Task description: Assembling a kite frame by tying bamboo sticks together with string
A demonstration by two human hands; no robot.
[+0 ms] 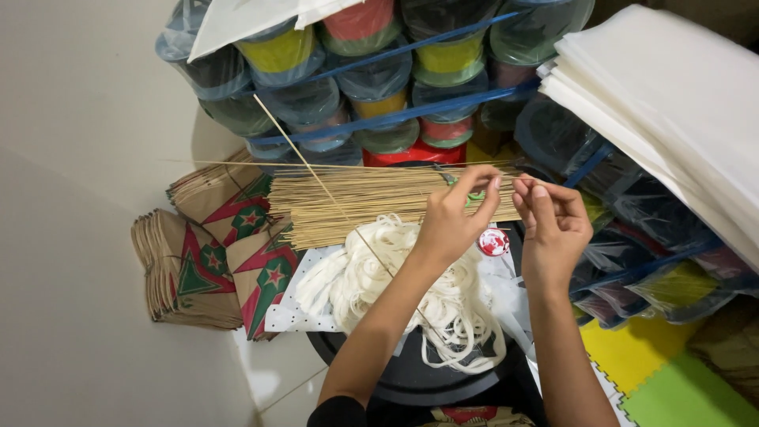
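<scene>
Two hands: the left hand (pixel 455 213) and the right hand (pixel 553 217) each pinch one thin bamboo stick (pixel 237 164) above one bundle of pale bamboo sticks (pixel 356 202), with one heap of white string (pixel 371 277) nearer.

Thin bamboo stick (pixel 332 166), level, pinched at its end

Plastic-wrapped spool packs (pixel 379 79) tied with blue straps fill the top of the view, their spools yellow, red and green under clear film; more such packs (pixel 640 237) lie at the right under a stack of white sheets. At the left, bundles of brown paper packets (pixel 213 261) printed with red and green triangles and stars lean together on the floor. A small round red-and-white label (pixel 493 242) sits between the wrists
</scene>
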